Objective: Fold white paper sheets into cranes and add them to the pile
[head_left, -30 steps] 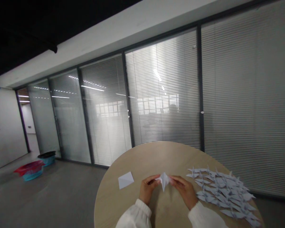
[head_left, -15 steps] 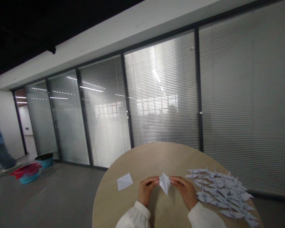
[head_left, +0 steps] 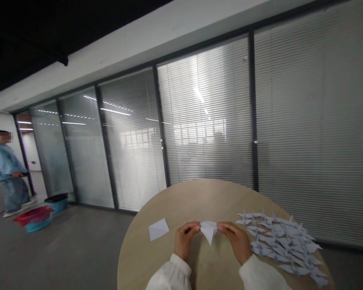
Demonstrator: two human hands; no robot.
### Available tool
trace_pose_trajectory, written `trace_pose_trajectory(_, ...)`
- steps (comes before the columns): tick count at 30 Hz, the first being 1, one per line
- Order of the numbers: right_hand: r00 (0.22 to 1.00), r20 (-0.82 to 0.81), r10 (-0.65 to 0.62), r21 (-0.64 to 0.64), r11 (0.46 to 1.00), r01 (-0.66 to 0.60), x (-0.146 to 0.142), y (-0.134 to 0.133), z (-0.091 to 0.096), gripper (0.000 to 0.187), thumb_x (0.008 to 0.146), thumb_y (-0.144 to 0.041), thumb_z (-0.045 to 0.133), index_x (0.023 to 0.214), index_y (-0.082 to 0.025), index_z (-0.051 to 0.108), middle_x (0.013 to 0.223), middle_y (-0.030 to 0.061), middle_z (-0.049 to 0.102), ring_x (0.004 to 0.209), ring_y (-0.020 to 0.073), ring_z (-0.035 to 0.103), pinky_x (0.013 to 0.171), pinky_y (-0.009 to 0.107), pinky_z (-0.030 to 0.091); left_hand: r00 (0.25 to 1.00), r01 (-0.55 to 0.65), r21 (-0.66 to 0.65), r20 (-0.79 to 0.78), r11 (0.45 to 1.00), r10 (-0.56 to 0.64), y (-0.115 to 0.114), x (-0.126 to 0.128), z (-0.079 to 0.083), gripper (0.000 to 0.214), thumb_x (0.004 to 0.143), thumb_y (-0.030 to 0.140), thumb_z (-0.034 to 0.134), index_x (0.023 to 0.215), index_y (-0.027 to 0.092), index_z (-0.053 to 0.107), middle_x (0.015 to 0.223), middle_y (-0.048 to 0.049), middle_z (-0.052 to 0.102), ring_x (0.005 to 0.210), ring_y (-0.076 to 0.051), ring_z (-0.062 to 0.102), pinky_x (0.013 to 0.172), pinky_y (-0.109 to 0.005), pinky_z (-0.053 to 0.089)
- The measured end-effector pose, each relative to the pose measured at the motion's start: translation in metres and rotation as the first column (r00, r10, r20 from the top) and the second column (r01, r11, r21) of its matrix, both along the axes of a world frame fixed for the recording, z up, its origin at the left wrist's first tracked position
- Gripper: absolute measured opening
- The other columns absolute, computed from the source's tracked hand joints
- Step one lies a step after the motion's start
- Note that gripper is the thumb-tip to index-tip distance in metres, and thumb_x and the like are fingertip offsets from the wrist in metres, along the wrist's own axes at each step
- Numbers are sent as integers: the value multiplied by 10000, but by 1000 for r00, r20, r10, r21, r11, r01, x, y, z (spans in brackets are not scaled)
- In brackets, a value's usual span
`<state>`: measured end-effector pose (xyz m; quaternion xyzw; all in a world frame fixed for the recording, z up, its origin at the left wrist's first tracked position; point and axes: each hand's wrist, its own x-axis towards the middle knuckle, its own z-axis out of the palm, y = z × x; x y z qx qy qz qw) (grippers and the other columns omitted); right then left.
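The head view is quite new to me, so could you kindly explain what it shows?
There is no machine here. The camera is worn on a person's head and looks forward and down at that person's bare left hand and right hand. Between their fingertips they hold a folded white paper, one hand at each side. On the round table, a flat white paper lies to the left, and many paper cranes are gathered to the right. Another person is at the far left.
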<state>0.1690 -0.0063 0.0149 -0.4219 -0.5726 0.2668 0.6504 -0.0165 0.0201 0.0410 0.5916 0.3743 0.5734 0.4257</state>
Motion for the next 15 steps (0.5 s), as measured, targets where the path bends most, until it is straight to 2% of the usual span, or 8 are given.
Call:
trace_pose_trajectory(5,999,-28,22,1,1000,-22,-1,0,-1,307,665,-468,581,760,-190,671,815,68,674,780,212,610,724,315,494,1000,16,13,-15,1000,-16,-1,1,1,195,562,316,687,678,160,694,822,-81,686,773,-217,609,738,-305,468)
trace_pose_trajectory(9,992,-70,109,-13,994,-110,-4,-5,5,307,649,-439,612,815,-186,663,867,82,666,829,223,607,764,330,489,993,114,0,20,994,-114,0,3,-3,294,524,290,720,789,164,692,862,-86,680,803,-226,604,739,-308,470)
trace_pose_trajectory(12,984,-90,154,-20,988,-156,-6,-9,11,342,622,-437,637,856,-188,656,903,85,658,858,231,600,763,336,498,988,147,25,37,989,-148,1,3,-5,256,528,286,721,749,159,702,894,-101,671,840,-237,595,764,-315,464)
trace_pose_trajectory(15,983,-86,162,10,987,-162,-6,-9,12,312,623,-417,645,830,-184,665,903,87,654,870,233,593,776,348,494,991,132,48,30,990,-133,1,3,-5,214,544,294,713,713,164,707,879,-103,672,834,-234,595,765,-316,463)
